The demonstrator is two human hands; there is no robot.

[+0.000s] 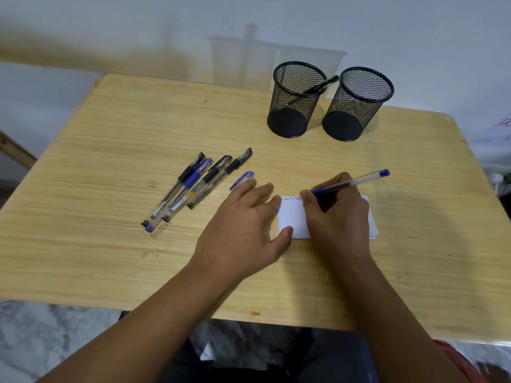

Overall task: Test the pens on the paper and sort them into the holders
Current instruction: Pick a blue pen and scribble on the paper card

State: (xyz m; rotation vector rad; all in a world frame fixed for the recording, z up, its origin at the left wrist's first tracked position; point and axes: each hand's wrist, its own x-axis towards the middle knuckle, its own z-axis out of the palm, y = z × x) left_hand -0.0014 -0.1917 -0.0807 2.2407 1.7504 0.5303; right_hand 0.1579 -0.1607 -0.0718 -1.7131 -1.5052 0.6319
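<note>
We are testing a blue pen (pixel 349 183) at the wooden counter (pixel 110 150), our right hand (pixel 336 214) gripping its barrel with curled fingers and putting the tip to the top edge of the small white paper (pixel 293 218), where a line of blue scribble is already showing. Our left hand (pixel 243 219) is lying flat with fingers spread, its fingertips and thumb pressing the paper's left edge to pin it. The pen's blue cap (pixel 241 179) is lying loose on the counter just beyond those fingertips. Four untested pens (pixel 193 186), capped in black and blue, are waiting in a loose bundle to the left, well apart from the paper. At the far side two black mesh holders are standing close together: the left holder (pixel 296 99) is carrying one black pen (pixel 318 88) leaning over its rim, while the right holder (pixel 356 103) is looking empty, as far as we can judge through the mesh. We are judging the risks as small but real: the light paper could skid or crease if the left hand eases off mid-stroke, the round cap could roll away if nudged by a fingertip, and a hasty drop could send this pen into the wrong holder.
</note>
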